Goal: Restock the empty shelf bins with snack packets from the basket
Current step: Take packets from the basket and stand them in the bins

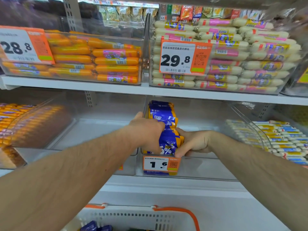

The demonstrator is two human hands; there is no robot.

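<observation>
Both the left hand and right hand seemingly clasp blue packets, fingertips hidden.

Blue-and-orange snack packets, white basket (orange handle), orange price tag reading 1.6.

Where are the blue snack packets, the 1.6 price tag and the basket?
blue snack packets point(164, 117): head view, front face of the rear packets.
1.6 price tag point(158, 164): head view, white number area.
basket point(133, 215): head view, slotted white rim.

bright, even light; blurry, warped edges
</observation>
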